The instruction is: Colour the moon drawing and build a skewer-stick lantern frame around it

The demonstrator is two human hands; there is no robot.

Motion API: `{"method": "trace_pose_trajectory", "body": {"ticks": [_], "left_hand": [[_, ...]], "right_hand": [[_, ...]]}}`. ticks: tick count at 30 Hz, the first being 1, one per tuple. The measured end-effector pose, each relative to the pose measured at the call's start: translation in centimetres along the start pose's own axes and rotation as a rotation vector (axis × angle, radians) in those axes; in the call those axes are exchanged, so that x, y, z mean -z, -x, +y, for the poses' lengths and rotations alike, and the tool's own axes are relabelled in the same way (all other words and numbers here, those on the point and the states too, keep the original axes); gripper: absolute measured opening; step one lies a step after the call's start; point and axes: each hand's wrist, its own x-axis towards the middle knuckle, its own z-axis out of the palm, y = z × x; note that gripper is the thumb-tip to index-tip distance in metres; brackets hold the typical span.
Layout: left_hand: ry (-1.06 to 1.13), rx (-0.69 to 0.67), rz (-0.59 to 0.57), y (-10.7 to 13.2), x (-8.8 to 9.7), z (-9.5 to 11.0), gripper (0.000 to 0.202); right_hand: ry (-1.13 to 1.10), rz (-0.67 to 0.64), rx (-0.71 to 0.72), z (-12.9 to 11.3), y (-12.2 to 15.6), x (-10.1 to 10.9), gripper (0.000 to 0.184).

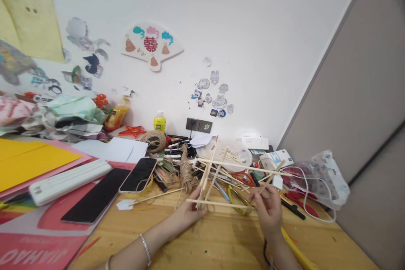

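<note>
A frame of thin wooden sticks (224,205) is held above the wooden table, tilted, with sticks crossing at its corners. My left hand (190,213) is closed around its near left corner, where several sticks meet. At the near right corner, the fingers of my right hand (268,209) pinch a slanting stick (270,178). Behind the frame, a tangle of loose sticks, pens and tools partly hides its far side. Red-handled scissors (245,178) and a yellow-handled tool (233,197) lie just beyond the near stick.
A phone (138,175), a black slab (96,195) and a white bar-shaped box (70,182) lie to the left. Twine (187,171) stands behind my left hand. White cable (306,187) loops beside a clear plastic bag (332,177) at right. A yellow object (297,249) is beside my right forearm.
</note>
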Motion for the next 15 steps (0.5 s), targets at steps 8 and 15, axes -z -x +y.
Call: {"method": "trace_pose_trajectory", "body": {"ticks": [8,15], "left_hand": [[0.105,0.042,-0.041,0.4,0.0,0.5,0.089],[0.072,0.151,-0.300,1.2,3.9,2.0,0.091]], "right_hand": [[0.090,-0.077,0.010,1.3,0.5,0.3,0.021],[0.182,-0.156,0.054,2.6,0.2,0.7,0.012]]}}
